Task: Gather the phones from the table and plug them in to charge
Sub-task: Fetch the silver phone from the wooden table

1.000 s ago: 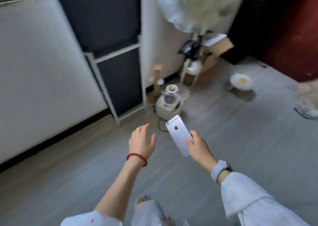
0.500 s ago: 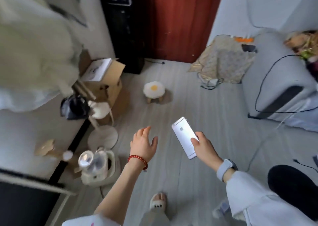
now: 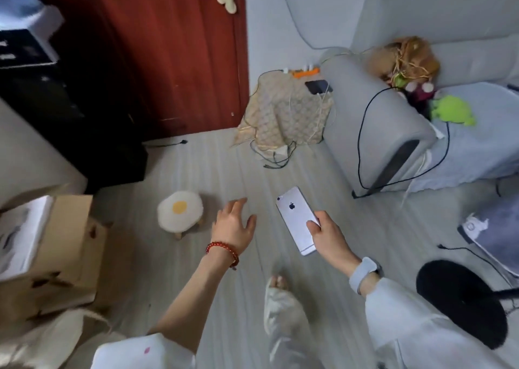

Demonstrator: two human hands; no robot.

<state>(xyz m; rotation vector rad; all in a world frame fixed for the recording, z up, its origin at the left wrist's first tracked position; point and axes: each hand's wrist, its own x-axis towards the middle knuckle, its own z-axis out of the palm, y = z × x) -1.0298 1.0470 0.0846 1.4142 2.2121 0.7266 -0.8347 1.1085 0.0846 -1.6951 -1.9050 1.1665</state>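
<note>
My right hand (image 3: 329,236) grips a silver phone (image 3: 295,217) by its lower half, back side up, over the grey floor. My left hand (image 3: 233,225) floats beside it with fingers spread and nothing in it; a red bead bracelet sits on that wrist. Farther off, a dark phone (image 3: 318,86) lies on a cloth-covered low table (image 3: 278,115) next to the sofa, with a white cable at its end. An orange power strip (image 3: 306,72) with white plugs sits at the back of that table.
A grey sofa (image 3: 393,132) with a black cable draped over its arm stands at right. An egg-shaped stool (image 3: 179,210) is on the floor left of my hands. Cardboard boxes (image 3: 53,250) sit at left, a red door (image 3: 168,53) behind, loose cables (image 3: 276,157) on the floor.
The view has swung right, from the wall and kettle corner to the door, covered table and sofa. Both hands keep their pose, and the silver phone stays in my right hand.
</note>
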